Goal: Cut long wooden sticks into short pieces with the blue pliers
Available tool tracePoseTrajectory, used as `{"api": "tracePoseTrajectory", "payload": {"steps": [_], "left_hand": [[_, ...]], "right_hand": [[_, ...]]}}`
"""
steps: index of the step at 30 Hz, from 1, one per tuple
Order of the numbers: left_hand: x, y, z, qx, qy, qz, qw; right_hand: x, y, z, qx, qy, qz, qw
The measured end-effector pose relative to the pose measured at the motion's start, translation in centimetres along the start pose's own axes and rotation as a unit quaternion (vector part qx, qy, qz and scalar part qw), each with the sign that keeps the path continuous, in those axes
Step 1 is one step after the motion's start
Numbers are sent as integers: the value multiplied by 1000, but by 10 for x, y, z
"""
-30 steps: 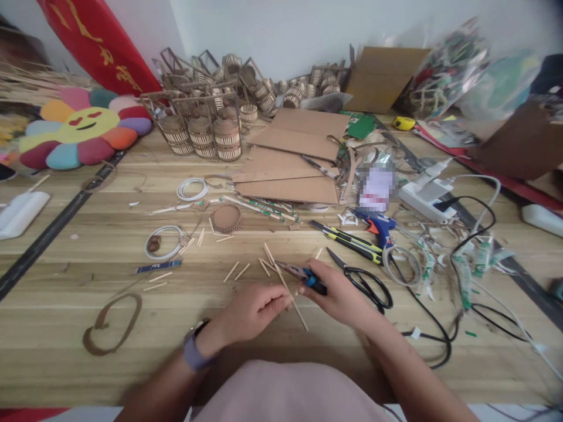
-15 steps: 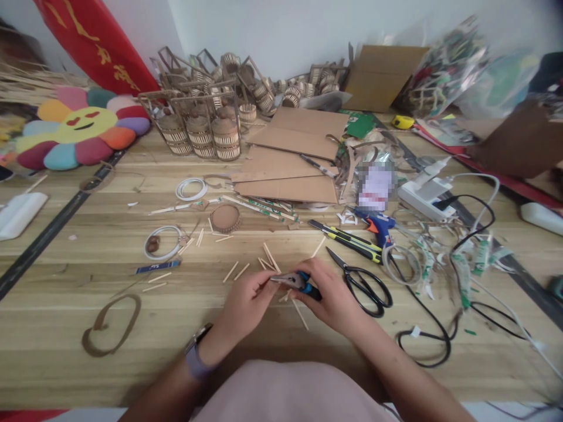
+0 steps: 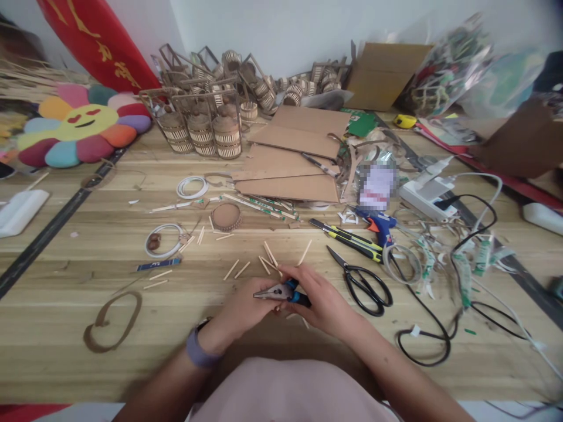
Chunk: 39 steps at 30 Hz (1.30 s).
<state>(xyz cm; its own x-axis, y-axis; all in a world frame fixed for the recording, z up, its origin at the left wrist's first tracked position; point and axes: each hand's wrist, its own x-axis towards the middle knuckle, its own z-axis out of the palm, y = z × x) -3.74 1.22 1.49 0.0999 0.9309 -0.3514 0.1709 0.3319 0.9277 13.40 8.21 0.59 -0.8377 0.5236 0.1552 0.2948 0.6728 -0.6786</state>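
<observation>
Wooden plank surface [image 3: 65, 305], lower centre: right hand [image 3: 324, 302] clamped on blue-handled steel pliers [image 3: 281, 291], left hand [image 3: 244, 306] pressed alongside, hold not discernible. Judged rigid, slick-nosed; best gripped by handles.

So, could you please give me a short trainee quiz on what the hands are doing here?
1. True or false: the right hand grips the pliers by their blue handles.
2. Which loose tool lies nearest the right hand? A glue gun, B scissors, C tape measure.
3. Fill in: the pliers' nose points toward the ___ hand.
Key: 1 true; 2 B; 3 left, as the left hand is curled at the nose.
</observation>
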Motion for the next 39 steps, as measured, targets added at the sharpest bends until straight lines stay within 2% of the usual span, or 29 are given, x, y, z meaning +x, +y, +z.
{"api": "tracePoseTrajectory", "payload": {"steps": [2, 4, 8, 11, 18, 24, 28, 31, 34, 37, 39], "left_hand": [[0, 1, -1, 5, -7, -2, 1000], [1, -1, 1, -17, 14, 9, 1000], [4, -9, 7, -136, 67, -7, 988], [6, -9, 10, -192, 76, -20, 978], [7, -5, 13, -180, 87, 16, 980], [7, -17, 15, -174, 81, 27, 981], [5, -18, 15, -184, 80, 39, 979], [3, -12, 13, -183, 78, 44, 979], [2, -6, 8, -176, 69, 29, 982], [0, -2, 5, -164, 66, 11, 984], [-1, -2, 5, -157, 52, 10, 986]], "right_hand": [[1, -1, 0, 18, -5, 9, 1000], [2, -2, 2, 35, 12, 9, 999], [3, -4, 8, 45, 62, 12, 997], [2, -4, 13, 42, 69, 23, 997], [1, -5, 19, 36, 116, 16, 992], [0, -3, 20, 51, 120, 42, 991], [-1, -3, 19, 55, 122, 53, 990], [-2, -5, 8, 85, 103, 77, 988], [-7, -7, -12, 144, 66, 159, 975], [-15, -7, -36, 208, -18, 248, 946], [-21, -6, -48, 236, -87, 268, 930]]}}
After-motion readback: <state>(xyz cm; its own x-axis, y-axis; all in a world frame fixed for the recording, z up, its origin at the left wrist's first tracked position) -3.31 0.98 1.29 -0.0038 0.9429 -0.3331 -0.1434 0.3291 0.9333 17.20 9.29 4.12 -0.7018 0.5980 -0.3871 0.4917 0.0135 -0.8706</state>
